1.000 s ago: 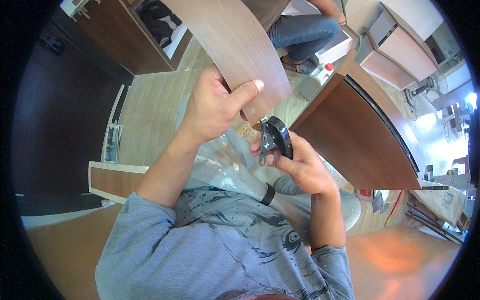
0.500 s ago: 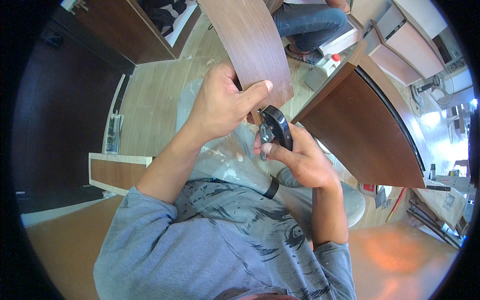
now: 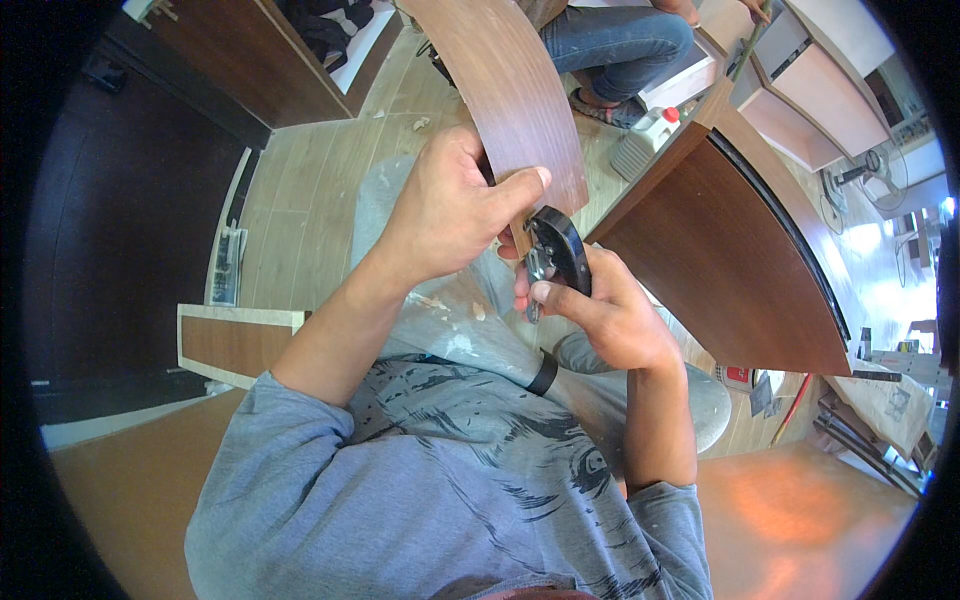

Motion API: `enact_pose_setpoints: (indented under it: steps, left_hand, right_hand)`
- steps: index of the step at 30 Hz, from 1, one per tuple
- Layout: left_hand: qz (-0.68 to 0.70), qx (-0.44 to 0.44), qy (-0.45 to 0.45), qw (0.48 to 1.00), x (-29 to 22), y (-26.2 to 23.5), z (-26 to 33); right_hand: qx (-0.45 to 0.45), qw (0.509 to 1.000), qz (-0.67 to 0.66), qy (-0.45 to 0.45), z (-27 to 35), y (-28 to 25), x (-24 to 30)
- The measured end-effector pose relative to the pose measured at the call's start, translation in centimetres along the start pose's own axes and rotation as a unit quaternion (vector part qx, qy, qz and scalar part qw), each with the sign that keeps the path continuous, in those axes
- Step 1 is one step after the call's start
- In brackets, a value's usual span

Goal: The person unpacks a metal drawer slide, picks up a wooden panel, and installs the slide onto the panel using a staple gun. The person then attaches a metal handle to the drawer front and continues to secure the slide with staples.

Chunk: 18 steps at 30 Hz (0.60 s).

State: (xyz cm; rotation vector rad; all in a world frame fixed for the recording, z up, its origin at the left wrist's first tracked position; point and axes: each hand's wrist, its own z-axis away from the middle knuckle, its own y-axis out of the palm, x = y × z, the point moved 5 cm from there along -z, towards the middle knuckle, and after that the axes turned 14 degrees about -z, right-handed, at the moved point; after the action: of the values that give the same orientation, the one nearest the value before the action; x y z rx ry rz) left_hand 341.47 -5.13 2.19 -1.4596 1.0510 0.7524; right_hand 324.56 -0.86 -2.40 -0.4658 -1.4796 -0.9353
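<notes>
My left hand (image 3: pixel 447 208) is closed on the near end of a long wood-grain board (image 3: pixel 520 95), its thumb lying across the face. The board slants up and away from me. In my right hand (image 3: pixel 625 315) is a hand tool with a curved black body and metal parts (image 3: pixel 561 250); my fingers are wrapped round it and the thumb presses on the metal. The tool sits at the lower corner of the board, close to my left fingers. Its working edge is hidden.
A brown cabinet panel (image 3: pixel 730 240) stands to my right. Beyond it are a pale jug with a red cap (image 3: pixel 645 140) and another person's jeans-clad leg (image 3: pixel 620 45). A dark door (image 3: pixel 120 230) is on the left. Small scraps lie on the floor (image 3: pixel 290 190).
My right hand and the tool have shifted slightly right. The board has moved a little with my left hand. Another person's hand with a thin stick has come in at the upper right.
</notes>
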Motion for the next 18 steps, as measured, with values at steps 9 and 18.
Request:
enact_pose_setpoints:
  steps: [9, 18]
  left_hand:
    - [-0.002, 0.016, -0.006, 1.000, -0.20, 0.16, -0.21]
    - [0.009, 0.002, -0.001, 1.000, -0.21, 0.29, 0.04]
  right_hand:
    - [-0.008, 0.999, -0.046, 0.007, 0.24, -0.16, -0.42]
    - [-0.027, 0.999, -0.016, 0.025, 0.46, -0.25, 0.13]
